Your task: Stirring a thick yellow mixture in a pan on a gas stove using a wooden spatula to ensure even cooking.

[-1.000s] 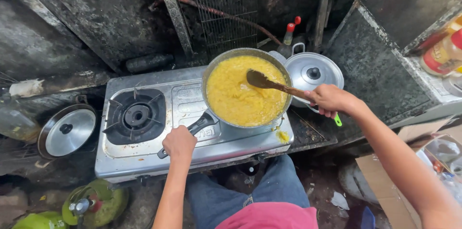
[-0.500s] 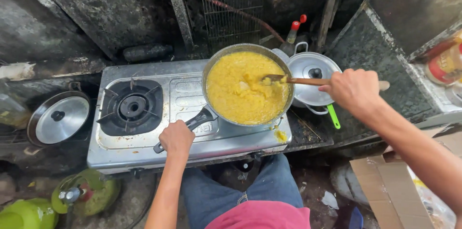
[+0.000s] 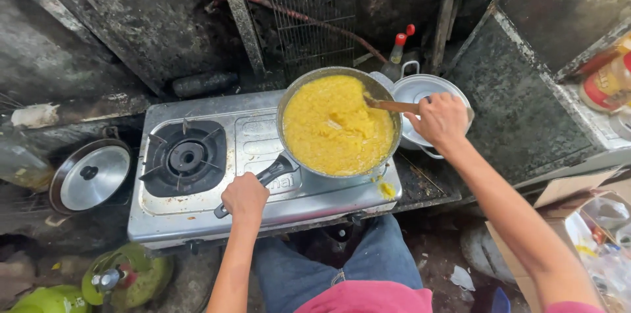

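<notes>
One head-worn camera looks steeply down, close above the stove (image 3: 263, 175).

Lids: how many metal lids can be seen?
2. One lid lies left of the stove; the other lid sits on a pot behind the right hand. Others may be hidden.

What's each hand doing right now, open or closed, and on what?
Left hand: closed on the black pan handle.
Right hand: closed on the wooden spoon, its tip in the yellow food.

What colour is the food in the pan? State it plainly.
Bright yellow. The mash fills the pan, seen clearly in the head view.
</notes>
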